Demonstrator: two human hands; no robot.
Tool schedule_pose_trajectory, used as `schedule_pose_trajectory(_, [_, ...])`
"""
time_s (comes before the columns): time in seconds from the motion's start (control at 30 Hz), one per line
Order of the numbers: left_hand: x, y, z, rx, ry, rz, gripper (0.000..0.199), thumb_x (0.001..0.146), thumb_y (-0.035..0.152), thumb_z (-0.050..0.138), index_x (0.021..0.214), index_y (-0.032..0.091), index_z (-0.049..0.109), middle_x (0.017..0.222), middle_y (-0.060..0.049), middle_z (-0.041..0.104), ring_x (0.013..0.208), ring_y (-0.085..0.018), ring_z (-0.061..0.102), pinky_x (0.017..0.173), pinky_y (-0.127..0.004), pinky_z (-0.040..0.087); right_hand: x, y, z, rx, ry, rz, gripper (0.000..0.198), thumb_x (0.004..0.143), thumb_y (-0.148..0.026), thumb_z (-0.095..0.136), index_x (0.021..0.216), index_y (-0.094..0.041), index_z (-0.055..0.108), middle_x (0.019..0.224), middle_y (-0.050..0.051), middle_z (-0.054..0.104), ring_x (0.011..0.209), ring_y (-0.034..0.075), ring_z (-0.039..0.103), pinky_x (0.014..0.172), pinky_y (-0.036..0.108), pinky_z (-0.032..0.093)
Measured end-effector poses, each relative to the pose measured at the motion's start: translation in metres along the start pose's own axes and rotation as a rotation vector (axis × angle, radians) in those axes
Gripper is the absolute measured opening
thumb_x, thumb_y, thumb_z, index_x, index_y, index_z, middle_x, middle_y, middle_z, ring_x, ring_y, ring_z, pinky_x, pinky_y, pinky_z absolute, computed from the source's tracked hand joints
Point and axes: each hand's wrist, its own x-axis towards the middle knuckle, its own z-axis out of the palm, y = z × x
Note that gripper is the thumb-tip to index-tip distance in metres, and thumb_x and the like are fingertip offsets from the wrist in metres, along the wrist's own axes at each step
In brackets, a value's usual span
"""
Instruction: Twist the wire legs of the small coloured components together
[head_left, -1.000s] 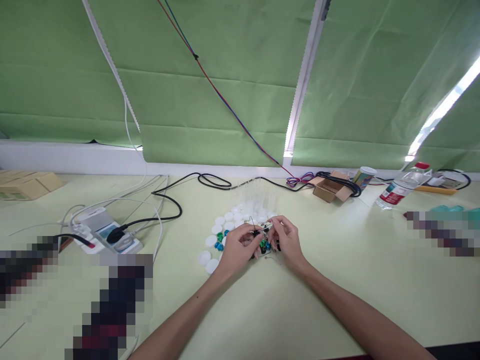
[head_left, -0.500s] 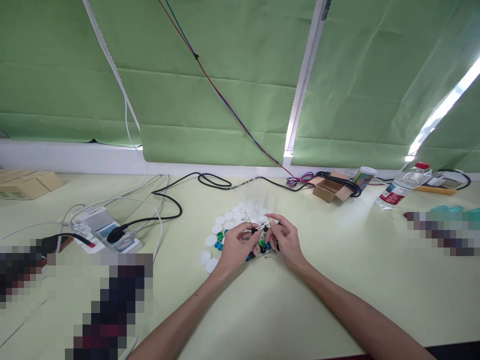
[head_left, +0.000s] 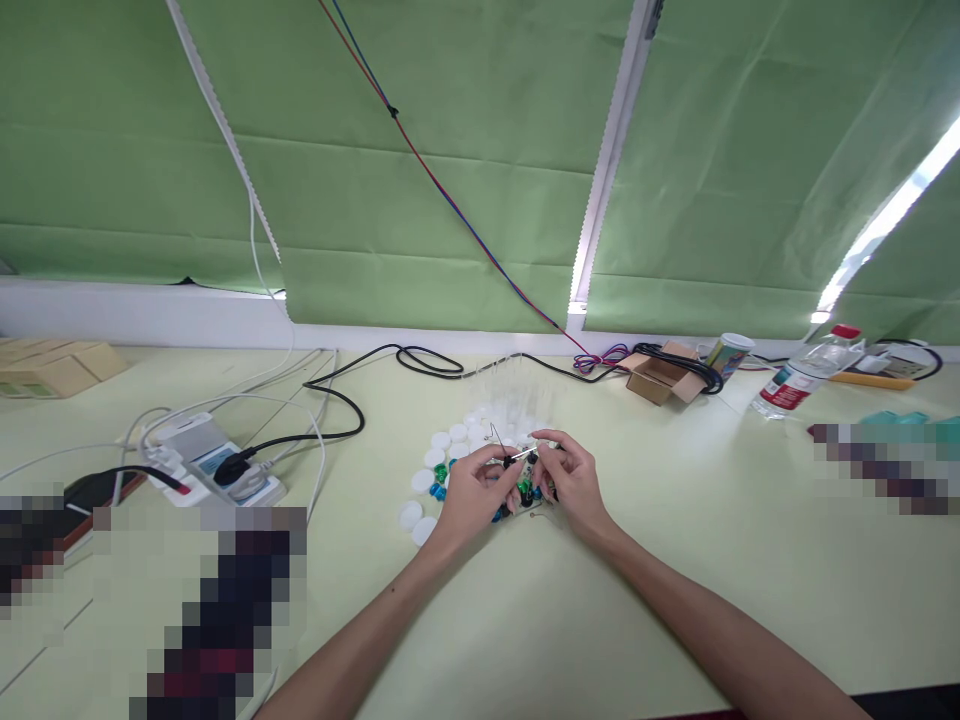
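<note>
Both hands meet above a cluster of small parts at the middle of the table. My left hand (head_left: pixel 474 492) is closed, thumb and fingers pinching a small black piece (head_left: pixel 508 461) with a thin bent wire rising from it. My right hand (head_left: pixel 576 485) is closed too, its fingertips at the other end of a thin silvery rod (head_left: pixel 523 454) that spans the gap between the hands. Green, blue and black beads (head_left: pixel 439 472) lie beneath and beside the fingers, partly hidden. White round discs (head_left: pixel 423 481) are spread left of my left hand.
Clear upright tubes (head_left: pixel 517 390) stand just behind the hands. A black cable (head_left: pixel 360 405) runs along the back to a power strip (head_left: pixel 217 465) at left. Towards the right are an open cardboard box (head_left: pixel 660 380), a can (head_left: pixel 729 355) and a water bottle (head_left: pixel 802 375).
Almost nothing differs. The right fingertips have shifted very slightly at the silvery rod; the left hand and the loose parts keep their places.
</note>
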Motion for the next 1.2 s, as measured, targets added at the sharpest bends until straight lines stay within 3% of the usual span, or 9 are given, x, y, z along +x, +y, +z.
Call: schedule_pose_trajectory(1.2, [-0.0004,-0.0019,0.0003,0.08,0.017,0.042,0.023,0.082,0.037,0.065,0.093,0.017,0.064,0.056,0.001,0.061,0.044,-0.013,0.057,0.047,-0.024,0.048,0.0001,0.0049,0.0006,0.021,0.04,-0.006,0.028,0.087,-0.046,0.063,0.088,-0.019,0.057,0.048,-0.005,0.055,0.036,0.006,0.041,0.036,0.017,0.033])
